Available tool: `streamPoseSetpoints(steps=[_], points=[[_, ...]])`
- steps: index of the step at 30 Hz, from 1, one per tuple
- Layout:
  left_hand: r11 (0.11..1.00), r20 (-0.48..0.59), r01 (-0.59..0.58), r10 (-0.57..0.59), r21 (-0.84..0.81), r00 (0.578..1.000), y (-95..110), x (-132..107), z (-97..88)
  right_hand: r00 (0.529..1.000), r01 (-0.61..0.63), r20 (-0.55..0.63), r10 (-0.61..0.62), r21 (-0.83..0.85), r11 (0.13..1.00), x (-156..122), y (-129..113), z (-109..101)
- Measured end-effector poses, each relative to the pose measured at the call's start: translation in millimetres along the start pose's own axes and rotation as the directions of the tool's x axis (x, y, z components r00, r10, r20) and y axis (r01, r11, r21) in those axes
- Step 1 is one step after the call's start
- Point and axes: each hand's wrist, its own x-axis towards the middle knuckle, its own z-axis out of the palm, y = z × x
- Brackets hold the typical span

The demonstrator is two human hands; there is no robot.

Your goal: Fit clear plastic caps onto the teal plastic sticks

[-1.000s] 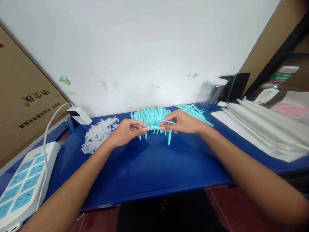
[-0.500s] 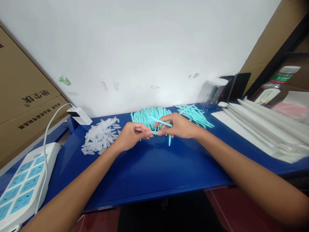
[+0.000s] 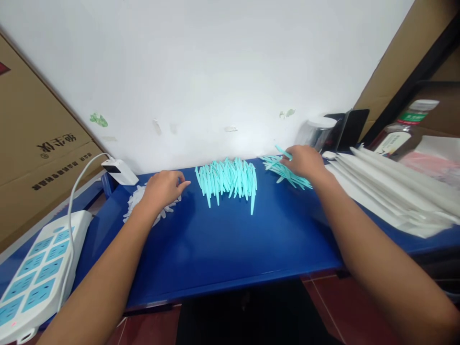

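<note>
My left hand (image 3: 162, 189) is over the right side of a pile of small whitish translucent plastic pieces (image 3: 135, 197). Its thumb and index finger are apart and nothing shows between them; the other fingers are partly hidden. At the right, my right hand (image 3: 304, 160) grips a teal tapered plastic stick (image 3: 283, 152), which points up and left. Below that hand lies a loose heap of similar teal sticks (image 3: 287, 175). Between my hands, many teal sticks (image 3: 228, 178) lie side by side in a dense row, a few jutting toward me.
All this lies on a blue table (image 3: 223, 254) against a white wall. A white power strip (image 3: 77, 239) and a small white device (image 3: 122, 173) are on the left. Right are a lidded clear jar (image 3: 318, 134), white plastic packets (image 3: 398, 196) and a bottle (image 3: 402, 127).
My hands, which were together in front of the row, have parted. The left moved to the whitish pile, the right to the loose teal heap. The piece pinched between them is gone from there.
</note>
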Motion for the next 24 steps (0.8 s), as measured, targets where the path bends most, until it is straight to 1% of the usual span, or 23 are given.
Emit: streamPoseSetpoints(steps=[1, 2, 3, 4, 5, 7, 8, 10, 13, 16, 18, 20, 22, 24], points=[[1.000, 0.012, 0.021, -0.022, 0.022, 1.000, -6, 1, -0.1, 1.000, -0.008, -0.011, 0.008, 0.004, 1.000, 1, 0, 1], [0.998, 0.023, 0.041, -0.042, 0.040, 0.999, -11, 2, 0.3, 1.000, 0.002, -0.019, -0.001, 0.045, 0.999, 0, -3, 1], [0.997, 0.042, 0.060, -0.063, 0.057, 0.997, -17, 3, 1.1, 0.999, 0.036, -0.010, -0.035, 0.121, 0.992, -1, -8, 1], [0.994, 0.074, 0.081, -0.086, 0.069, 0.994, -23, 4, 2.0, 0.995, 0.087, 0.018, -0.094, 0.222, 0.971, -2, -14, 1], [0.992, 0.117, 0.100, -0.108, 0.075, 0.987, -29, 5, 2.7, 0.984, 0.145, 0.053, -0.172, 0.334, 0.931, -4, -21, 1], [0.991, 0.209, 0.127, -0.134, 0.046, 0.969, -40, 7, 3.0, 0.935, 0.247, 0.098, -0.339, 0.506, 0.826, -9, -34, 4], [0.991, 0.244, 0.136, -0.134, 0.009, 0.960, -45, 8, 2.6, 0.911, 0.287, 0.101, -0.401, 0.543, 0.789, -11, -40, 7], [0.985, 0.295, 0.135, -0.098, -0.106, 0.950, -53, 9, 1.2, 0.884, 0.344, 0.091, -0.459, 0.538, 0.769, -15, -46, 14], [0.959, 0.350, 0.093, 0.008, -0.269, 0.937, -59, 10, 1.4, 0.877, 0.379, 0.076, -0.474, 0.496, 0.781, -16, -48, 24], [0.944, 0.368, 0.045, 0.083, -0.327, 0.926, -62, 12, 6.6, 0.886, 0.389, 0.042, -0.461, 0.474, 0.790, -16, -46, 27], [0.942, 0.378, 0.035, 0.100, -0.334, 0.920, -60, 13, 11.1, 0.889, 0.395, 0.020, -0.457, 0.469, 0.790, -16, -47, 25], [0.936, 0.376, 0.030, 0.111, -0.351, 0.920, -55, 13, 14.5, 0.893, 0.387, 0.016, -0.450, 0.485, 0.784, -17, -48, 21], [0.922, 0.319, 0.001, 0.133, -0.388, 0.938, -44, 12, 16.6, 0.895, 0.367, 0.028, -0.444, 0.519, 0.772, -19, -50, 18], [0.888, 0.197, -0.064, 0.170, -0.456, 0.966, -28, 10, 18.2, 0.885, 0.357, 0.050, -0.463, 0.563, 0.745, -22, -53, 14]])
